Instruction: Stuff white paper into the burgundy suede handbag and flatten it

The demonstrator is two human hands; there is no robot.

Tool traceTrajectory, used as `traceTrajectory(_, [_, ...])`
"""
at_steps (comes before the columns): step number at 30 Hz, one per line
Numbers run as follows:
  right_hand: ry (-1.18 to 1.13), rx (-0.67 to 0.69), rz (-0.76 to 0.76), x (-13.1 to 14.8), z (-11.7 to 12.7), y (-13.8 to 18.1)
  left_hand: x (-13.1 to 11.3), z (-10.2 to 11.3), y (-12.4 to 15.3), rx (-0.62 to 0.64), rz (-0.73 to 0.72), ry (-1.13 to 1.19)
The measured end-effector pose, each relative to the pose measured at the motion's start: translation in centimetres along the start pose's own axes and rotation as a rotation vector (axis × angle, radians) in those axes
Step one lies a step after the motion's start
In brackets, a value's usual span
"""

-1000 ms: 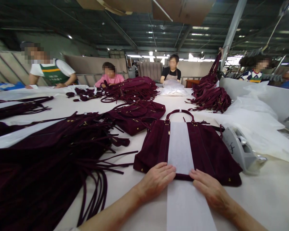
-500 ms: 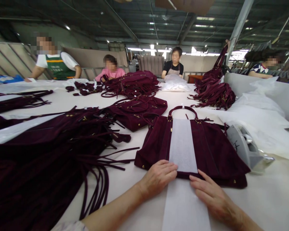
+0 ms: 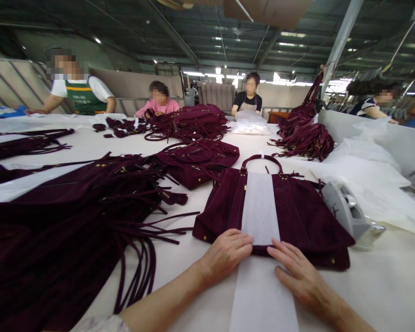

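Observation:
A dark burgundy handbag (image 3: 307, 212) lies flat on the table in front of me, its handle loop pointing away. Down its middle runs a strip of white paper (image 3: 260, 207). Another length of white paper (image 3: 263, 295) comes out from beneath the bag's near edge toward me. My left hand (image 3: 224, 251) rests palm down on that edge, left of the strip, fingers stretched out. Just right of the strip, my right hand (image 3: 300, 272) touches the same edge with its fingers extended. Neither hand is closed around anything.
Fringed burgundy bags (image 3: 72, 230) pile up on the left, and another bag (image 3: 197, 161) lies behind. A grey tape dispenser (image 3: 344, 207) stands at right near crumpled white plastic sheets (image 3: 370, 152). Burgundy straps (image 3: 304, 133) hang at back right. Several people work around the table.
My right hand has shifted slightly left along the bag's near edge. The left hand stays nearly in place. The view has turned a little, and the person at far right has leaned and reached out.

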State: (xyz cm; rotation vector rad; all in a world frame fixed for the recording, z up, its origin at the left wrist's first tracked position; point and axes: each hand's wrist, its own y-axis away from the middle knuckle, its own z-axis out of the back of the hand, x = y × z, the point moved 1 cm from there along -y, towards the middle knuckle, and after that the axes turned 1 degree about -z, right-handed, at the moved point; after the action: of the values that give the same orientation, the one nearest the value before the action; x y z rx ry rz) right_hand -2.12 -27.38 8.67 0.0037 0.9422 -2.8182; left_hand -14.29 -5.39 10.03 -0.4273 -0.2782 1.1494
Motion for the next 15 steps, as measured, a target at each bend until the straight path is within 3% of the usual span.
traceTrajectory(4, [0.003,-0.055,0.009,0.2,-0.3,-0.8,-0.2,0.6,0.1,0.042,0.018,0.032])
traceTrajectory(11, [0.051,-0.061,-0.316,-0.8,-2.7,-0.3,-1.1,2.5,0.7,0.141,0.040,0.112])
traceTrajectory(15, [-0.024,-0.072,-0.352,-0.5,-2.5,0.1,-1.0,1.9,0.8,0.101,0.044,0.079])
